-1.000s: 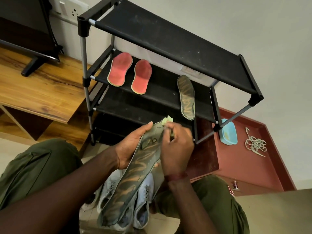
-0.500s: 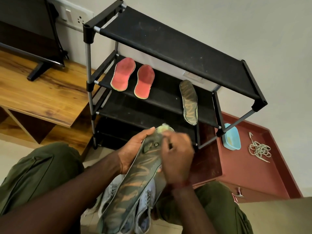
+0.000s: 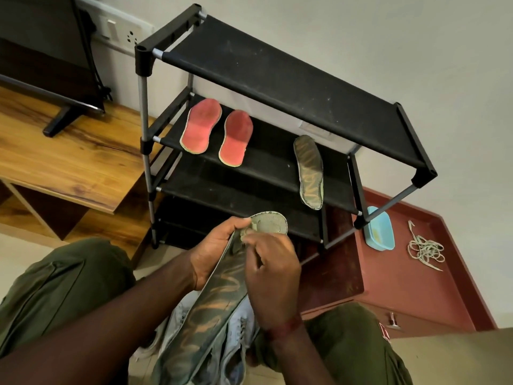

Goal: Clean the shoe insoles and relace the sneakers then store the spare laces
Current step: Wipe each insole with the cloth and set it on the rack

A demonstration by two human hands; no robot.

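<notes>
I sit in front of a black shoe rack point(image 3: 277, 62). My left hand point(image 3: 213, 245) grips a green camouflage insole point(image 3: 219, 298) near its toe end, tilted over a pair of pale sneakers point(image 3: 236, 329) between my knees. My right hand point(image 3: 272, 273) pinches a small pale green pad point(image 3: 246, 232) against the insole's top face, just below the tip. A matching camouflage insole point(image 3: 309, 170) and two red insoles point(image 3: 202, 126) lie on the rack's second shelf. Loose spare laces point(image 3: 424, 250) lie in a heap on the red cabinet point(image 3: 416, 287).
A light blue dish point(image 3: 379, 229) stands on the red cabinet beside the rack's right leg. A wooden TV stand point(image 3: 55, 151) with a TV point(image 3: 41, 51) is to the left. My knees in green trousers flank the sneakers.
My right hand with the pad has slid down from the insole's tip toward me, uncovering the toe end. The left hand keeps its hold.
</notes>
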